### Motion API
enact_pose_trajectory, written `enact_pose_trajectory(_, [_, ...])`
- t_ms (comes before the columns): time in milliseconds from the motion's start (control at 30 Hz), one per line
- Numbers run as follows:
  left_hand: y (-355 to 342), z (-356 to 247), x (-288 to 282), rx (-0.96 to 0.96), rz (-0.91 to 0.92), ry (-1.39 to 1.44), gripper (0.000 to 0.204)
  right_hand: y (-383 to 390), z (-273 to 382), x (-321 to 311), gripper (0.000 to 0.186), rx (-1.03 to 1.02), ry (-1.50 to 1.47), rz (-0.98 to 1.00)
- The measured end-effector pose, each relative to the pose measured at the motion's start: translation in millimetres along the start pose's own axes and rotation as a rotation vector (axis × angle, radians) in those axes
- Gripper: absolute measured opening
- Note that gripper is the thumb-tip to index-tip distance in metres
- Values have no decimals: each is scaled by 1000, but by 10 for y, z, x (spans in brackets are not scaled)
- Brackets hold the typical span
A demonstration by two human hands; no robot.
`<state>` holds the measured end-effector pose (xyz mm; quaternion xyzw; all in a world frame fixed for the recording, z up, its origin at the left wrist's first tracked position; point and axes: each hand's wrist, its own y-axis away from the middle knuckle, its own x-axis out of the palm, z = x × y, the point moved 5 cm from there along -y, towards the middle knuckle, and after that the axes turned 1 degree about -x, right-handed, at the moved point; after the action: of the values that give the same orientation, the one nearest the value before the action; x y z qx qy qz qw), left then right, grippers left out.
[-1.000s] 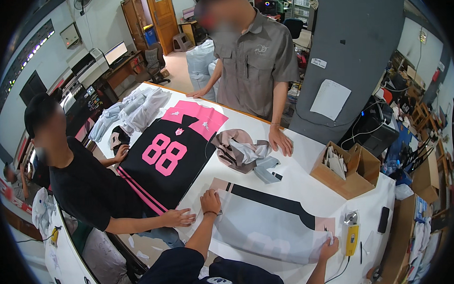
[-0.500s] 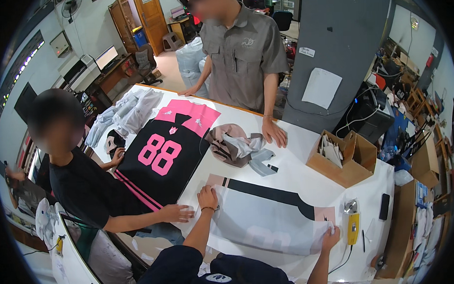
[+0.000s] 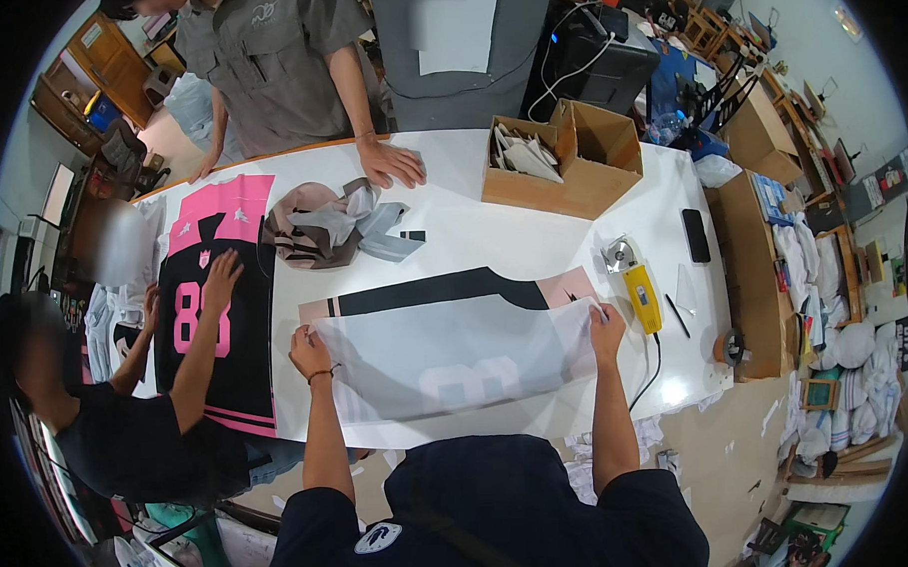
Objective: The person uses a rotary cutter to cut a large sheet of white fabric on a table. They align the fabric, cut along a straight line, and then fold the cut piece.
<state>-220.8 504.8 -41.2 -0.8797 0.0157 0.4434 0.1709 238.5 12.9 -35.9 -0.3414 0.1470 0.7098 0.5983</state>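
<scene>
Pale cloth panel (image 3: 446, 349) lies on the tabletop (image 3: 563, 245) in front of the wearer, over a black-and-pink piece (image 3: 424, 292). Left hand (image 3: 312, 355): fingers look clamped on its upper left corner. Right hand (image 3: 607, 335): fingers look pinched together on its upper right corner. Judgement: light, limp, perhaps slippery, prone to creasing; best held at far-apart corners, lightly taut. Yellow cutter (image 3: 638, 295) lies just beside the right hand.
</scene>
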Motion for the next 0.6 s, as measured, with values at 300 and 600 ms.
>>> enact_pose_trajectory(300, [-297, -56, 8, -55, -26, 47, 18, -396, 236, 202, 21, -135, 47, -2])
enact_pose_trajectory(600, [-370, 4, 153, -75, 30, -41, 18, -601, 203, 405, 26, -150, 81, 44])
